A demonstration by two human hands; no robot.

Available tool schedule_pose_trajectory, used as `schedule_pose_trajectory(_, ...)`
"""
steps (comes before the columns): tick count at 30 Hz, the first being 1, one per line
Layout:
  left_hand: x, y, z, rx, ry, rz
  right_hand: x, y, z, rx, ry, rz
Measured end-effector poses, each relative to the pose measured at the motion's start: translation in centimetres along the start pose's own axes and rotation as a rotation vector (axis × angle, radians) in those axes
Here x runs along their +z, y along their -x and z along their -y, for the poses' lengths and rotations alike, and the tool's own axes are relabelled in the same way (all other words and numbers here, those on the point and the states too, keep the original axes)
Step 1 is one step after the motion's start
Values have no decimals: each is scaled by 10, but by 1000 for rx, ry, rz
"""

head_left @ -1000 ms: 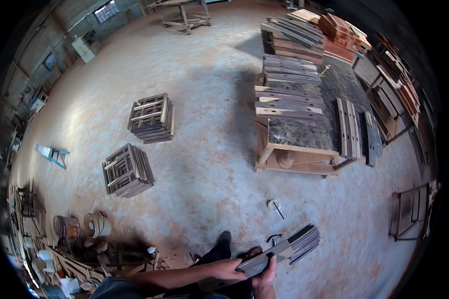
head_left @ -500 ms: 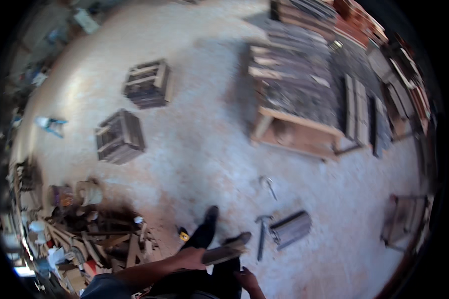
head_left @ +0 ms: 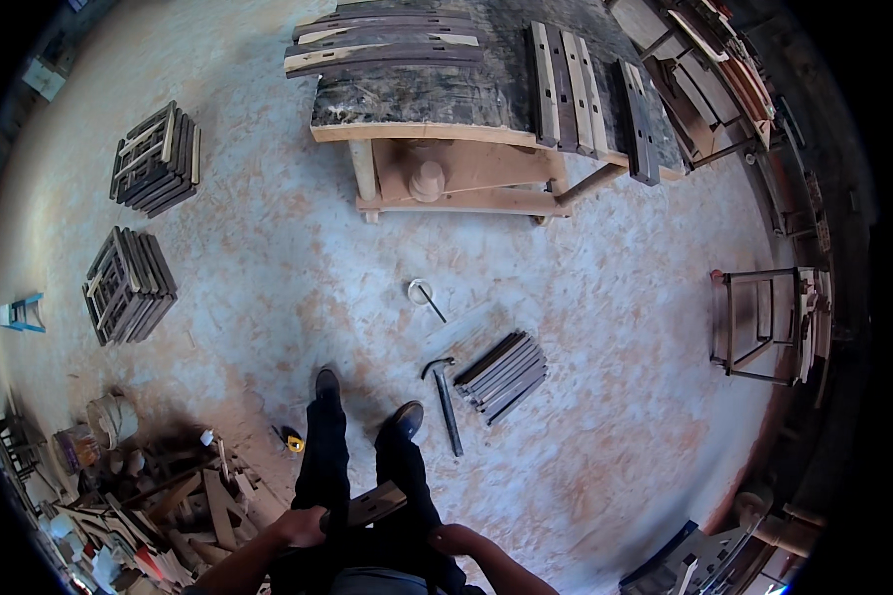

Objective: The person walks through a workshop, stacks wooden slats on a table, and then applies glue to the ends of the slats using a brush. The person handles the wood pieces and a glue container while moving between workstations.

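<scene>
My left hand (head_left: 303, 528) is closed around the end of a short dark wooden piece (head_left: 379, 503) with a lighter edge, held low in front of my legs. My right hand (head_left: 453, 538) is beside my right thigh, fingers curled; whatever it may hold is hidden. On the floor ahead of my feet lies a claw hammer (head_left: 447, 409) with a dark handle. Right beside it is a bundle of dark wooden slats (head_left: 503, 377) laid side by side. Beyond them sits a small round pale dish (head_left: 421, 292) with a thin dark stick leaning out of it.
A workbench (head_left: 417, 131) carrying mortised wooden rails (head_left: 571, 89) stands ahead. Two stacks of slatted frames (head_left: 131, 286) are at the left, with a blue stool (head_left: 26, 312) farther out. Scrap wood (head_left: 203, 506) and a yellow tape measure (head_left: 294, 443) lie near-left. A metal-framed rack (head_left: 764, 322) stands right.
My view has turned and steadied, so the bench and floor things appear farther left. My left hand still grips the wooden piece, now lower and nearer my body.
</scene>
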State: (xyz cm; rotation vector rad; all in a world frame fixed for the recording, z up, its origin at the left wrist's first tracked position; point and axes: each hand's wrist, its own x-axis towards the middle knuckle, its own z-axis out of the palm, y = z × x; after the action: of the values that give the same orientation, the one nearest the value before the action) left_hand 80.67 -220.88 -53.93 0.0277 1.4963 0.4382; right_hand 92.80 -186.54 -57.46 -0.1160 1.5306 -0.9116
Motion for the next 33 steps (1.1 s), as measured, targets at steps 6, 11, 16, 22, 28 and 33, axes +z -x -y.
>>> schedule_pose_trajectory(6, 19, 20, 63, 218, 333, 247, 96, -10, -76, -646, -258, 254)
schedule_pose_trajectory(11, -26, -39, 79, 115, 408, 301, 9, -55, -2, 154, -634, 540)
schedule_pose_trajectory(16, -131, -77, 1, 15, 597, -20, 13, -194, -125, -141, -1147, 286)
schedule_pose_trajectory(22, -213, -221, 10, 236, 298, -715, -151, -182, -138, 289, -939, -906)
schedule_pose_trajectory(28, -269, -353, 2, 286, 528, -931, -194, -246, -233, 489, -794, -954)
schedule_pose_trajectory(33, -280, -439, 24, -36, 255, -1024, -238, -285, -251, 400, -776, -1037)
